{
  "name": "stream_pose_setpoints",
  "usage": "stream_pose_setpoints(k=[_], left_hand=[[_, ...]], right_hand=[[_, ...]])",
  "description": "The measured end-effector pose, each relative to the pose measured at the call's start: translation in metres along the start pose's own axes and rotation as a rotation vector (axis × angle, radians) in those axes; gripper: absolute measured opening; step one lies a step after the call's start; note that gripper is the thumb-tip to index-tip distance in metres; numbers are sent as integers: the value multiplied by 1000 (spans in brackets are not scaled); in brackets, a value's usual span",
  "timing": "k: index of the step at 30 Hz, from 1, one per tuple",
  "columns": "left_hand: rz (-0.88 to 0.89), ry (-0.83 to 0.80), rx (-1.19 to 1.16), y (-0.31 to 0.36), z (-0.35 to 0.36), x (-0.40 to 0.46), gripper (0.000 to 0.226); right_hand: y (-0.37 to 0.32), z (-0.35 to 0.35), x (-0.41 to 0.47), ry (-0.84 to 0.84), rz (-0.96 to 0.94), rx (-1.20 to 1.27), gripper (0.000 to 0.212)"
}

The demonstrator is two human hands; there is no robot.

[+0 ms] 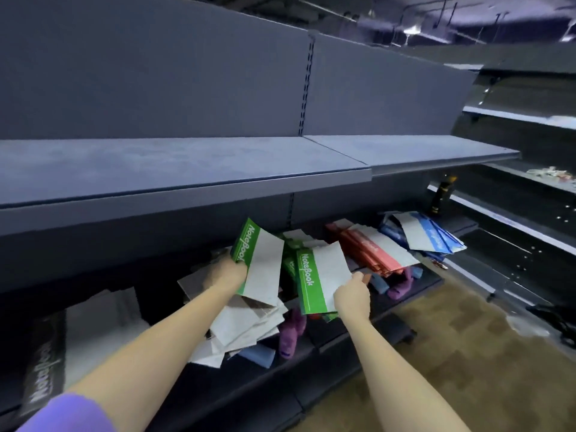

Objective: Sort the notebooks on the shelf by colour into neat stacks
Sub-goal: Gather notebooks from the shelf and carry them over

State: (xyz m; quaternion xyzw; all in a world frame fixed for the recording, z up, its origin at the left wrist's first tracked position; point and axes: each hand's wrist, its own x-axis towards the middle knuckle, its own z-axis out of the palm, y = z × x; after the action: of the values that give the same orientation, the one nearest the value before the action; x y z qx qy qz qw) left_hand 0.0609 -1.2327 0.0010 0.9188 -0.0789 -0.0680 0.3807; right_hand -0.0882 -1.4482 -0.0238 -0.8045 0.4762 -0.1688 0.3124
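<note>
Greens are mid-sort: left hand (229, 271) grips one green notebook (260, 263), right hand (352, 294) pinches another (321, 280) left of the red stack (374, 251); next, judging, square them together.

Both bare arms reach forward and up from the near edge, roughly side by side. The left hand (229, 271) is farther out and higher, its fingers curled round the lower edge of a green notebook (260, 261). A purple sleeve (71, 414) covers that upper arm. The right hand (352, 294) pinches the right edge of another green notebook (321, 280), back of the hand up, thumb and fingers closed on it.
</note>
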Motion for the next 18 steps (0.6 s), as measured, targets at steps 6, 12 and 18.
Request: stream_pose_setpoints(k=[6, 12, 18], left_hand=[[-79, 108, -92, 10, 12, -14, 25], [-105, 130, -150, 26, 22, -35, 26], [-122, 29, -169, 61, 59, -49, 30]], right_hand=[[-4, 0, 36, -38, -80, -404, 45], [-4, -4, 45, -211, -123, -398, 45], [18, -21, 52, -267, -305, -288, 32]])
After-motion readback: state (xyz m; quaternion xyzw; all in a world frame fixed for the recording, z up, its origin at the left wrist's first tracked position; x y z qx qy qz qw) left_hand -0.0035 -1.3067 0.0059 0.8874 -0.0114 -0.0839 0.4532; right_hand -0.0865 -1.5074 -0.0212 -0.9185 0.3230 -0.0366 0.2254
